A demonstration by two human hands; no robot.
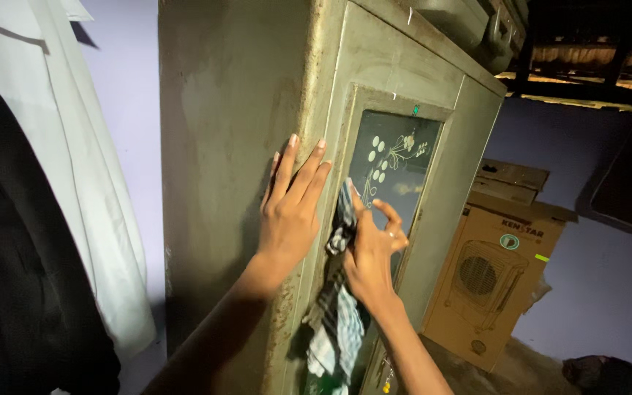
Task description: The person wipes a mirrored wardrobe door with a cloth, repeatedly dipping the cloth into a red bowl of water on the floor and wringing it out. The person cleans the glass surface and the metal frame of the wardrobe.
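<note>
The right hand has its fingers closed on a checked cloth pressed to the cupboard door's glass panel, left hand flat and empty beside it; the dusty metal looks mostly unwiped

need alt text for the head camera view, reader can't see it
A person's right hand presses a checked cloth against the glass panel of a worn grey metal cupboard, while the left hand lies flat on the cupboard's front edge. A cardboard box stands to the right, and a pale garment hangs at left.
</note>
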